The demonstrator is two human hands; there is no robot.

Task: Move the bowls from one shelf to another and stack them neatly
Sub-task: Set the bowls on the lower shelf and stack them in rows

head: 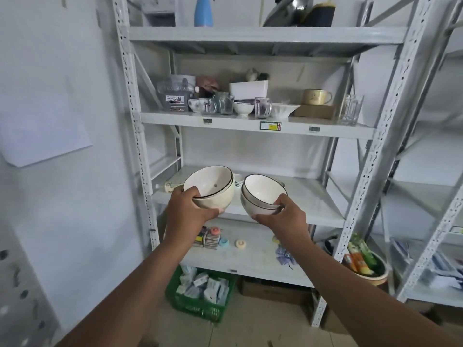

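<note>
My left hand (pixel 186 209) grips a nested pair of white bowls with dark rims (pixel 209 184), tilted toward me. My right hand (pixel 283 216) grips a second nested pair of the same bowls (pixel 261 190), also tilted. Both pairs hover side by side just in front of the middle shelf (pixel 308 199) of a white metal rack. A small patterned cup (pixel 238 180) stands on that shelf behind the bowls, partly hidden. The shelf above (pixel 250 121) carries two small white bowls (pixel 243 108) among glasses and mugs.
The upper shelf also holds a tan mug (pixel 316 96) on a box, a glass jar (pixel 350 110) and a white tray. The lower shelf (pixel 240 259) has packets and tape rolls. A green crate (pixel 200 294) sits on the floor. Rack uprights (pixel 136 116) flank both sides.
</note>
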